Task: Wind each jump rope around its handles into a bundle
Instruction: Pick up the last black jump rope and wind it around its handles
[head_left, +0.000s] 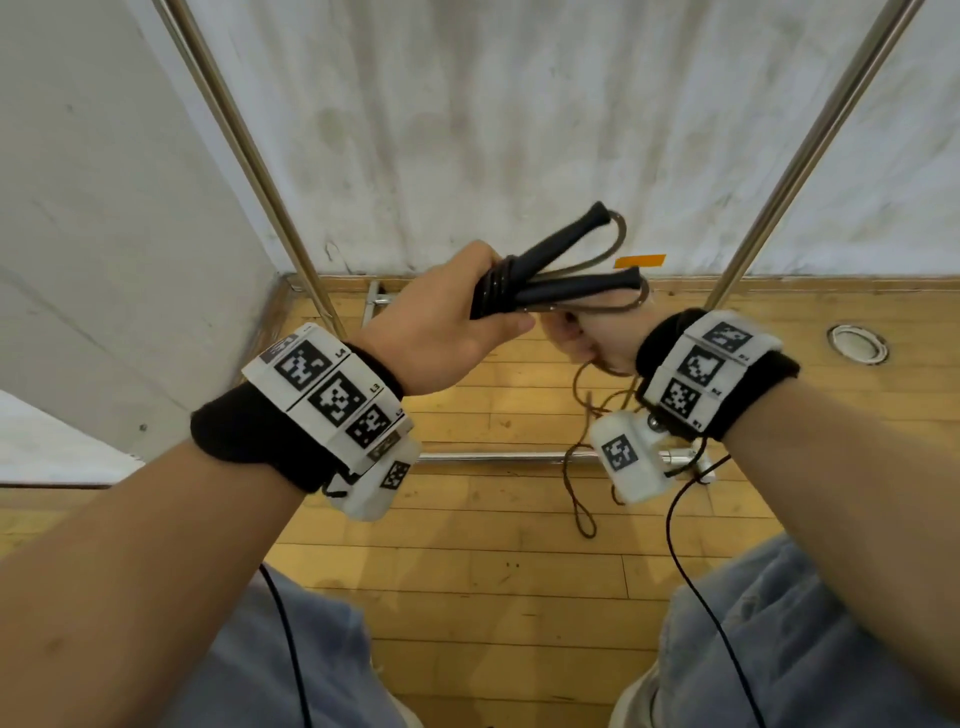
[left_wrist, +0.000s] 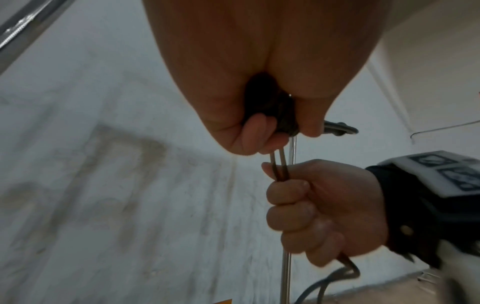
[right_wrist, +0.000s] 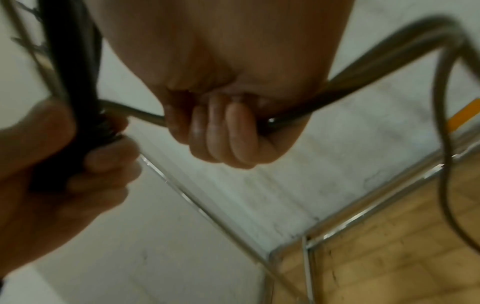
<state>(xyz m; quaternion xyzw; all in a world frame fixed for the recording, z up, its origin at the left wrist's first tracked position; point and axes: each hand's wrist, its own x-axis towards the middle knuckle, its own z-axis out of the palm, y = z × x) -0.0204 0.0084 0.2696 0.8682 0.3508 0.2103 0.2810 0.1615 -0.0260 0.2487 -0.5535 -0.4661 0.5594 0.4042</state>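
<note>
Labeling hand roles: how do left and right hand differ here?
Left hand holds the two black handles together, over the few turns already wound; right hand holds only the doubled rope. Left sits higher; right sits below it, loose rope trailing toward the floor. Both have a closed grip on the same jump rope.

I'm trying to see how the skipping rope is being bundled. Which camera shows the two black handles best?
The head view: both black handles show nearly whole, fanned out from the left hand, rope wound at their base. The left wrist view shows only a dark bit inside the grip. The right wrist view shows them blurred at the left edge.
</note>
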